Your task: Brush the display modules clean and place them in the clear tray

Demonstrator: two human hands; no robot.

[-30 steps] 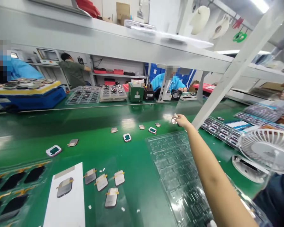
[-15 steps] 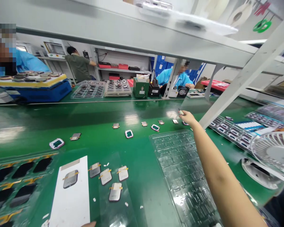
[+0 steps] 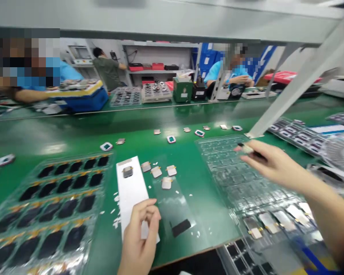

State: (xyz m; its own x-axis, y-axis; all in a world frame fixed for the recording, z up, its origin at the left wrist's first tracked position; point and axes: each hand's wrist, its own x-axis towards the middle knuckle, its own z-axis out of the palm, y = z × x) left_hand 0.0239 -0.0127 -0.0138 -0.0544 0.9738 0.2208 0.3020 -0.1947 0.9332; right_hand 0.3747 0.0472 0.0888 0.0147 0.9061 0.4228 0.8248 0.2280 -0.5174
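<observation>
The right hand (image 3: 272,166) pinches a small pale piece (image 3: 247,148) between thumb and fingertips, with a slim dark end showing behind it; blur hides its exact shape. It hangs over a clear plastic blister tray (image 3: 232,164). Nearer the person, at lower right, another clear tray (image 3: 275,223) holds a row of pale rectangular pads with yellow tape tabs.

The left hand (image 3: 137,238) has its fingers curled and pressed together at the near end of a white card (image 3: 129,191); whether they grip the card, I cannot tell. A grey rounded pad (image 3: 127,172) lies on the card's far end. Just beside the card, three taped pale pads (image 3: 160,173) and a black rectangular piece (image 3: 181,227) lie on a clear film sheet (image 3: 172,202), with small white scraps scattered around.

Left of the card, a clear tray (image 3: 57,206) holds rows of black rounded panels. Farther along the green bench mat (image 3: 51,147) lie small tan pieces and pink-rimmed frames (image 3: 171,139). Beyond them, a co-worker in a blue sleeve (image 3: 237,74) sits behind a green box (image 3: 182,89).
</observation>
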